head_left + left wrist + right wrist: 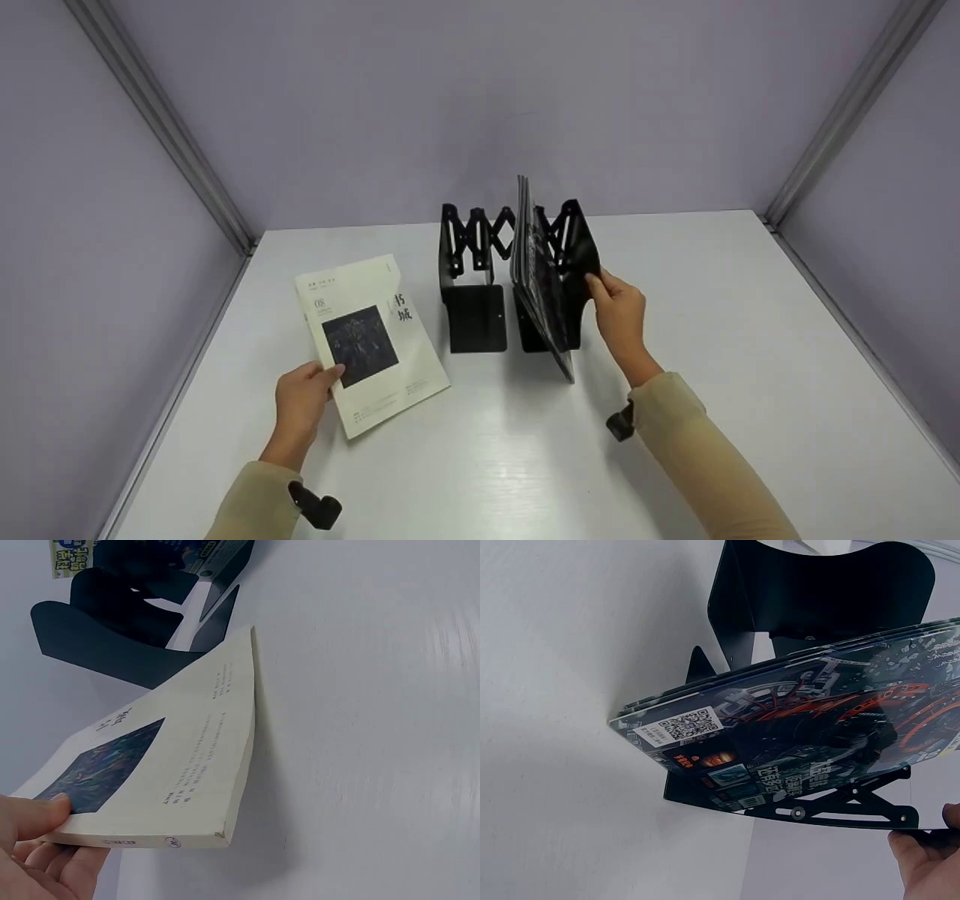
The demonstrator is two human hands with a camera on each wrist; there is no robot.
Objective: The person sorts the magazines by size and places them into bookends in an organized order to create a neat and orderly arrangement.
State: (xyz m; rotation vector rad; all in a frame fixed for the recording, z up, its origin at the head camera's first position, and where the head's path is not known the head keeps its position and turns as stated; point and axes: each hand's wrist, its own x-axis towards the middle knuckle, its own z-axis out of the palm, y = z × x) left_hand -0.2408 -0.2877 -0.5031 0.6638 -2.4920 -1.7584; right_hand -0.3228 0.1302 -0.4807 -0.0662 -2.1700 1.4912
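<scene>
A cream book [420,352] with a dark square picture on its cover is held by its left edge in my left hand [301,397], thumb on the cover. In the left wrist view the book [202,735] tilts above the table. A black expandable bookend [477,319] with a scissor lattice stands mid-table. My right hand [621,311] pinches the outer edge of its right end plate [579,259]. Several thin magazines [536,277] lean upright inside the bookend near that plate; the right wrist view shows a dark magazine cover [795,727] with a QR code.
The white table [480,465] carries the bookend toward its back edge. Pale walls [480,90] enclose the back and both sides, with metal corner posts [172,127]. Black camera mounts [319,510] sit on both wrists.
</scene>
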